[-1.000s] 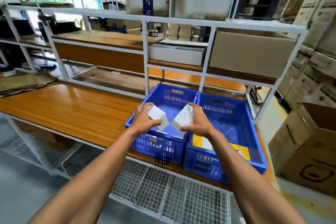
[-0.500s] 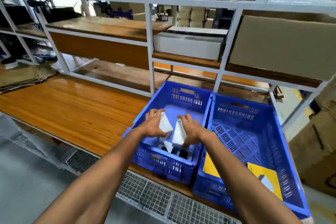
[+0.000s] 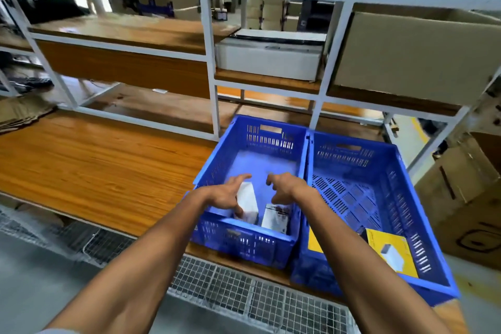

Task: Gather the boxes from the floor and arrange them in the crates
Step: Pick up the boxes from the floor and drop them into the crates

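Note:
Two blue crates stand side by side on the wooden bench, the left crate [image 3: 245, 245] smaller than the right crate [image 3: 423, 228]. My left hand [image 3: 226, 195] reaches into the left crate, thumb and fingers on either side of a white box [image 3: 248, 199] near the front wall. My right hand [image 3: 284, 187] hovers open just above a second white box [image 3: 275, 219], which stands beside the first with dark print on its face. A yellow box [image 3: 390, 249] lies in the right crate's near corner; another yellow patch [image 3: 314, 244] shows behind my right forearm.
A white metal shelf frame [image 3: 214, 106] rises right behind the crates, holding a white carton [image 3: 268, 59] and a large cardboard box [image 3: 412, 57]. Brown cartons [image 3: 466, 198] stand on the floor at right. Wire mesh shelving [image 3: 244, 293] runs below the bench's front edge.
Both hands have lowered from above the crate rim into the left crate's front. The right hand has let go of its box, which now rests in the crate. The camera has moved closer.

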`<control>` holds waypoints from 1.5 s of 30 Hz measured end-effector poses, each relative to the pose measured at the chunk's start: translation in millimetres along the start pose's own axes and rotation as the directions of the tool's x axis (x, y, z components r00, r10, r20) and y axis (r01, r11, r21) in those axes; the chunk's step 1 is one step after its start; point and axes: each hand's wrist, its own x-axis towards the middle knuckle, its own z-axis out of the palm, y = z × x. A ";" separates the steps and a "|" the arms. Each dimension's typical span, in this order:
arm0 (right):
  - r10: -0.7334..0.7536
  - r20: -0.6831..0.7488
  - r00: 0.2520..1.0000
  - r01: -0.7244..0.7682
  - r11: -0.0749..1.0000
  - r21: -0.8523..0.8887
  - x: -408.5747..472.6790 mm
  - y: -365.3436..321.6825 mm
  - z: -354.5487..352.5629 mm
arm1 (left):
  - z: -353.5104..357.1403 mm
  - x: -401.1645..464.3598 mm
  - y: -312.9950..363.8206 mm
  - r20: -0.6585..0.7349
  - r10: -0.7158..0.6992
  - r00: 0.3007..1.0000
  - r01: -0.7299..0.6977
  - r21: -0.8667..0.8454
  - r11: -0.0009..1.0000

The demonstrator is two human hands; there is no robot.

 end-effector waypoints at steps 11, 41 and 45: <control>0.105 -0.265 0.958 -0.054 0.979 0.194 -66.2 -16.1 27.9 | 5.9 -19.5 5.4 -0.206 0.060 0.977 -0.101 -0.196 0.975; 0.788 -0.488 0.374 -0.451 0.615 0.647 -488.9 152.4 259.3 | 376.0 -90.3 321.3 -0.034 0.494 0.869 -0.493 -0.169 0.854; 0.834 -0.439 0.335 -0.461 0.551 0.695 -546.9 175.2 311.7 | 444.5 -104.2 343.2 0.035 0.492 0.870 -0.480 -0.164 0.861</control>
